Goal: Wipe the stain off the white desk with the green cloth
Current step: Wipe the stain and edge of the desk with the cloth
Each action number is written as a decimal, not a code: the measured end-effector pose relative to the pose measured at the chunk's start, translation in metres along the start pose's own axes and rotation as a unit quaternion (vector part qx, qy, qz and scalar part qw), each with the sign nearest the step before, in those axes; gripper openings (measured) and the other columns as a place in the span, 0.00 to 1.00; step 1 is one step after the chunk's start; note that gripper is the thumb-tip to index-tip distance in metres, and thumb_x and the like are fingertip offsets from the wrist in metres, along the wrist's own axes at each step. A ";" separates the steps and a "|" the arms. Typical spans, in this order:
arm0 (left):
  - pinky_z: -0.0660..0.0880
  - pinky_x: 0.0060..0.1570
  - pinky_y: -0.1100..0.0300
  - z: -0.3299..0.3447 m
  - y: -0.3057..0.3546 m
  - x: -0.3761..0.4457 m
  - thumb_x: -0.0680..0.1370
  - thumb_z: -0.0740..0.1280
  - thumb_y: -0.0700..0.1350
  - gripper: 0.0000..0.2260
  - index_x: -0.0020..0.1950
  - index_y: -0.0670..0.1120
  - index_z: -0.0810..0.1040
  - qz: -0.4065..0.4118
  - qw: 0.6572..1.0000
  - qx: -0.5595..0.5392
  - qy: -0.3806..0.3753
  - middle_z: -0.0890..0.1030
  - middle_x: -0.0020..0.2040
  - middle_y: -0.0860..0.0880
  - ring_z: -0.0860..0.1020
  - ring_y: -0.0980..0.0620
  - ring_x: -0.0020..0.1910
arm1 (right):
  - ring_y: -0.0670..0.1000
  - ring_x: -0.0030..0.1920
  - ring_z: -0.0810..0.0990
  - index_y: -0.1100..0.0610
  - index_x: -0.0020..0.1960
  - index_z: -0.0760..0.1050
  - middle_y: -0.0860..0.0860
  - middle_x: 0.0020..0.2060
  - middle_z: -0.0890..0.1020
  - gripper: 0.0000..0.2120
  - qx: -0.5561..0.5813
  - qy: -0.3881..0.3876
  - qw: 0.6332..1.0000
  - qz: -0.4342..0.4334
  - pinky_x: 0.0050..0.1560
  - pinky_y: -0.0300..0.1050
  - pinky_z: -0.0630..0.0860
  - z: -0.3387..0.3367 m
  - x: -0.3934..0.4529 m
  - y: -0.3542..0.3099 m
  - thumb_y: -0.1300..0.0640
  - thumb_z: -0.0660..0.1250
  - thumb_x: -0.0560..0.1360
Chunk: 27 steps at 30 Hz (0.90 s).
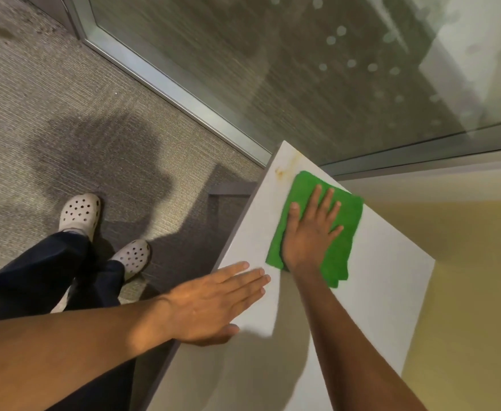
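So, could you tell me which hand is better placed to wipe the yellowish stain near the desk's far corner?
The right hand. It lies flat on the green cloth, whose far edge sits just short of the stain. The left hand rests flat on the white desk near its edge, without the cloth.

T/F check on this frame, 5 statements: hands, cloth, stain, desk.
1. The right hand lies flat on the green cloth. True.
2. The left hand is on the cloth too. False: it rests flat on the bare white desk at the near edge, apart from the cloth.
3. The stain is fully covered by the cloth. False: yellowish marks show at the far corner, just past the cloth.
4. The cloth lies on the desk, not on the floor. True.
5. The person is barefoot. False: pale perforated clogs are on both feet.
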<state>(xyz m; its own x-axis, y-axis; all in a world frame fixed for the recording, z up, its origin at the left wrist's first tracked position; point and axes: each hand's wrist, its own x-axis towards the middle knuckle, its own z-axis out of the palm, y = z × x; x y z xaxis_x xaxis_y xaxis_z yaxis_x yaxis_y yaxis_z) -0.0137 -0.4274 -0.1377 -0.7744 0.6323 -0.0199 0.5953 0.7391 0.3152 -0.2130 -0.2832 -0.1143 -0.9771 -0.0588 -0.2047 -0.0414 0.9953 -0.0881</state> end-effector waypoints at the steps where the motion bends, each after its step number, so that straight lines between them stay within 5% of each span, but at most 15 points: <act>1: 0.29 0.79 0.41 0.002 0.001 -0.001 0.88 0.49 0.56 0.33 0.86 0.39 0.42 0.026 1.000 0.008 -0.007 0.41 0.87 0.39 0.34 0.39 0.84 | 0.58 0.87 0.40 0.45 0.87 0.41 0.50 0.87 0.43 0.34 -0.010 -0.004 0.999 -0.041 0.82 0.72 0.38 0.002 -0.003 -0.011 0.34 0.40 0.84; 6: 0.34 0.83 0.45 0.006 0.005 -0.004 0.86 0.51 0.53 0.33 0.87 0.43 0.43 0.033 0.998 -0.045 -0.028 0.41 0.88 0.44 0.35 0.46 0.86 | 0.59 0.87 0.44 0.44 0.87 0.47 0.48 0.88 0.47 0.33 -0.012 0.013 0.990 -0.139 0.81 0.72 0.40 0.001 0.030 -0.056 0.34 0.45 0.85; 9: 0.42 0.85 0.49 0.006 0.010 -0.003 0.82 0.61 0.58 0.35 0.85 0.41 0.61 -0.025 0.994 -0.098 0.028 0.61 0.86 0.44 0.53 0.47 0.86 | 0.58 0.87 0.46 0.45 0.87 0.49 0.48 0.87 0.51 0.31 0.020 0.027 0.997 -0.072 0.82 0.75 0.43 -0.006 0.065 -0.072 0.36 0.46 0.87; 12: 0.43 0.84 0.45 0.009 0.007 -0.004 0.83 0.60 0.64 0.39 0.86 0.41 0.55 0.012 0.999 -0.048 0.017 0.56 0.86 0.45 0.50 0.46 0.87 | 0.57 0.87 0.43 0.47 0.87 0.47 0.48 0.87 0.49 0.30 0.058 0.036 0.998 -0.005 0.82 0.74 0.44 -0.004 0.064 -0.089 0.39 0.45 0.88; 19: 0.53 0.82 0.44 -0.005 0.002 -0.002 0.82 0.61 0.65 0.37 0.84 0.43 0.65 0.022 0.999 -0.026 0.039 0.63 0.85 0.45 0.59 0.47 0.85 | 0.55 0.87 0.47 0.47 0.87 0.52 0.47 0.87 0.53 0.28 0.009 -0.021 0.961 -0.274 0.84 0.68 0.47 0.005 -0.011 -0.014 0.45 0.49 0.88; 25: 0.51 0.81 0.45 -0.005 0.003 -0.004 0.84 0.57 0.65 0.36 0.86 0.43 0.61 0.005 1.000 -0.015 0.012 0.59 0.86 0.45 0.56 0.46 0.86 | 0.57 0.87 0.46 0.48 0.87 0.50 0.48 0.87 0.51 0.27 0.041 0.037 0.998 0.024 0.83 0.71 0.46 -0.021 0.055 0.005 0.47 0.48 0.89; 27: 0.48 0.82 0.44 -0.001 0.004 -0.005 0.84 0.55 0.65 0.37 0.87 0.44 0.57 0.003 1.000 0.000 -0.009 0.57 0.87 0.45 0.53 0.46 0.87 | 0.58 0.87 0.45 0.48 0.87 0.49 0.48 0.87 0.50 0.28 0.044 0.040 0.998 0.021 0.83 0.72 0.45 -0.011 0.044 -0.026 0.45 0.47 0.89</act>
<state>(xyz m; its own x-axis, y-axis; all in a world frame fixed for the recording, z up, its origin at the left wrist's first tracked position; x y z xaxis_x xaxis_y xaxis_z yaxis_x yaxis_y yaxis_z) -0.0075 -0.4272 -0.1356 -0.7662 0.6416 -0.0357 0.6005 0.7347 0.3156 -0.2567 -0.3111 -0.1105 -0.9912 -0.0072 -0.1321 0.0153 0.9857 -0.1680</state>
